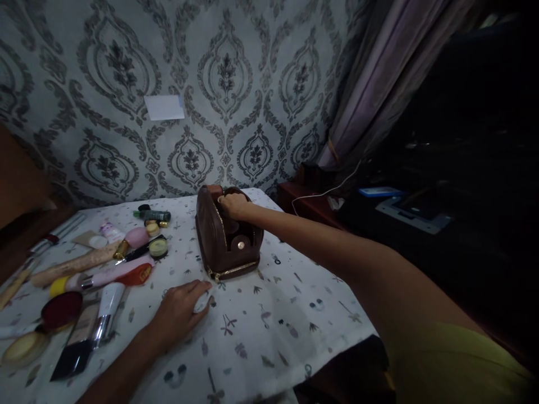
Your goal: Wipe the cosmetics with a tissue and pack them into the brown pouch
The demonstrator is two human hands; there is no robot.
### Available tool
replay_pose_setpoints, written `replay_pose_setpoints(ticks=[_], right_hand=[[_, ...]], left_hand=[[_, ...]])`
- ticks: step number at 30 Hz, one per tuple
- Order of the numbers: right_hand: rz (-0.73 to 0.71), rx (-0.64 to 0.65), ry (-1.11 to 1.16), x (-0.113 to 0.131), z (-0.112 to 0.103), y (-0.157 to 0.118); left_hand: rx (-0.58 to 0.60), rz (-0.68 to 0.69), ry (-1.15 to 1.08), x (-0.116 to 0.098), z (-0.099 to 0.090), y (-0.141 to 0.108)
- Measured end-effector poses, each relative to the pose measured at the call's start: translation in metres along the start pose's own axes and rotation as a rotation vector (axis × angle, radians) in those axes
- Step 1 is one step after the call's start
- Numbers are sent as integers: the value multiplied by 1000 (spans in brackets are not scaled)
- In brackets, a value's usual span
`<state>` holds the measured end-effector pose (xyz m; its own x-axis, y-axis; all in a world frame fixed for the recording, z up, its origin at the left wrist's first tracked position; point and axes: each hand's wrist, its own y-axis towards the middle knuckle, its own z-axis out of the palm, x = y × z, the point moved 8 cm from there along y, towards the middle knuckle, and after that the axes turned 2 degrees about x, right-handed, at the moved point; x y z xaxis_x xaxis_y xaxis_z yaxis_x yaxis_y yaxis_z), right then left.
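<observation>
A dark brown zippered bag [206, 235] stands open on the patterned white tablecloth [252, 325]. My right hand [234, 206] reaches over its top opening with curled fingers; whatever they may hold is hidden. In front of the bag, my left hand [181, 308] rests low over the cloth, its fingers around a small round white item [202, 302]. Cosmetics lie to the left, among them a white-handled brush [110, 303], a dark red round case [62, 310], a pink sponge [137, 237] and a green bottle [155, 215].
A patterned wall [225, 84] rises behind the table, with a white card [164, 107] on it. To the right are a purple curtain [370, 90], a white cable [324, 193] and a blue-edged object [381, 192]. The table's front edge runs near my right arm.
</observation>
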<state>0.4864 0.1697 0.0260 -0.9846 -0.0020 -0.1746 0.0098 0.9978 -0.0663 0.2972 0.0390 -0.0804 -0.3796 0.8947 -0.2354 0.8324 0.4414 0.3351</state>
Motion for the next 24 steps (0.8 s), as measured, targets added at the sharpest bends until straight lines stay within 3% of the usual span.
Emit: replay_pose_setpoints(ticks=[6, 11, 14, 17, 20, 24], right_hand=[[-16, 0, 0, 1, -6, -5], [-18, -70, 5, -1, -31, -19], [8, -165, 17, 2, -52, -34], [69, -390, 104, 10, -74, -60], [-16, -528, 229, 37, -77, -86], [-267, -460, 386, 95, -56, -96]], left_hand=[[-14, 14, -4, -2, -2, 1], [21, 6, -3, -2, -1, 1], [64, -15, -3, -3, -1, 2], [76, -37, -13, -2, -3, 2], [72, -54, -11, 0, -6, 3], [88, -104, 56, 8, -11, 3]])
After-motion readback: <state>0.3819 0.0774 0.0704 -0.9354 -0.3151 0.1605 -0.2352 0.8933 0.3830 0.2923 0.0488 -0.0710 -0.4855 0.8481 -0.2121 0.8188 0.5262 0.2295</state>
